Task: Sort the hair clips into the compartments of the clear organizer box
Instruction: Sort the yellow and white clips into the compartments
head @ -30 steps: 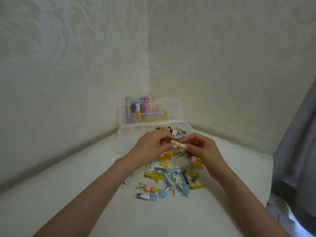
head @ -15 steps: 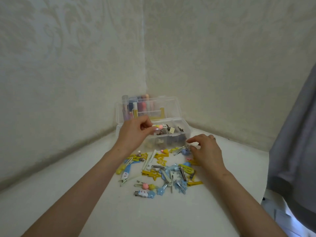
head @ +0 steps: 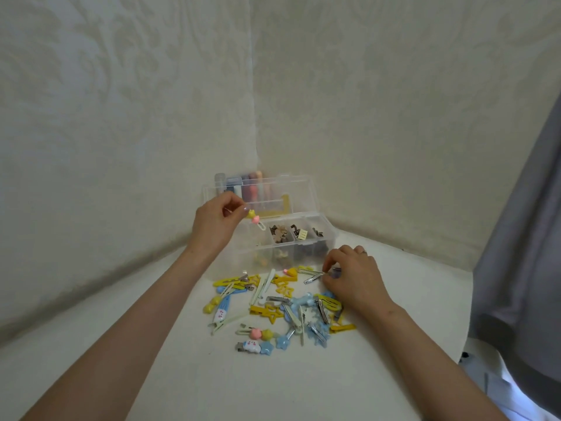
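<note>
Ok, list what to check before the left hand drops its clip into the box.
1. Organizer box lid open: ok.
2. Left hand pinches the pink-and-yellow clip: ok.
3. Clip hangs above the box's left end: ok.
4. Matching clips in that compartment: cannot tell.
5. Right hand firmly holds a silver clip: cannot tell.
6. Pile fully sorted: not ok, many clips lie loose.

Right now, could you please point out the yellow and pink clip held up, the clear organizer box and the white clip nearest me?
Yellow and pink clip (head: 254,220): head view, on its pink charm.
Organizer box (head: 236,257): head view, on its front wall.
Nearest white clip (head: 252,346): head view, on its white charm.
</note>
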A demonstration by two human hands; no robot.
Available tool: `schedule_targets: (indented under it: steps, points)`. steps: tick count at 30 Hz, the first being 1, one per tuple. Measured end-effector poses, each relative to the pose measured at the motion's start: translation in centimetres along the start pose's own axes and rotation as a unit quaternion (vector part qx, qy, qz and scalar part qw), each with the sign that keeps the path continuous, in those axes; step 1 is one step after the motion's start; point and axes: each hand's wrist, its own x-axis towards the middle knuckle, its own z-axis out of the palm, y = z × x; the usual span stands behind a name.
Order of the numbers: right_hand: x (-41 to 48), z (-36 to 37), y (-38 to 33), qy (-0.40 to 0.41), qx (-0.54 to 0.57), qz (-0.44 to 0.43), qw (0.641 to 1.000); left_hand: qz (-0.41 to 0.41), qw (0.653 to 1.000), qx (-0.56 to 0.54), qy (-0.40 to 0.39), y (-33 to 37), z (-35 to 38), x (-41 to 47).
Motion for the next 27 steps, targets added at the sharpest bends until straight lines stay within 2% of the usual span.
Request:
schedule_targets:
  steps: [8, 11, 13, 16, 18, 22, 27]
  points:
    - [0.0, -0.4, -0.3, -0.020, 0.010, -0.035, 0.999, -0.041, 0.995, 0.039, -0.082, -0.1, 0.9, 3.1]
    - [0.0, -0.4, -0.3, -0.022, 0.010, -0.029, 0.999, -0.054, 0.987, 0.073, -0.131, -0.1, 1.8, 3.2]
    - [-0.1, -0.6, -0.3, -0.011, 0.032, -0.031, 0.999, -0.051, 0.983, 0.118, -0.128, -0.3, 2.2, 3.0]
    - [-0.2, -0.7, -0.3, 0.018, 0.138, -0.020, 0.990, -0.020, 0.983, 0.165, -0.083, -0.2, 2.0, 2.4]
    - [-0.3, -0.8, -0.5, 0.029, 0.248, 0.001, 0.968, 0.016, 0.985, 0.151, -0.078, 0.5, 1.7, 1.6]
    - [-0.4, -1.6, -1.1, 0.027, 0.367, 0.014, 0.930, 0.079, 0.981, 0.099, -0.150, 2.1, 1.4, -0.7]
    - [-0.6, -2.3, -1.6, -0.002, 0.460, 0.029, 0.887, 0.102, 0.969, 0.055, -0.220, 3.0, 1.9, -2.8]
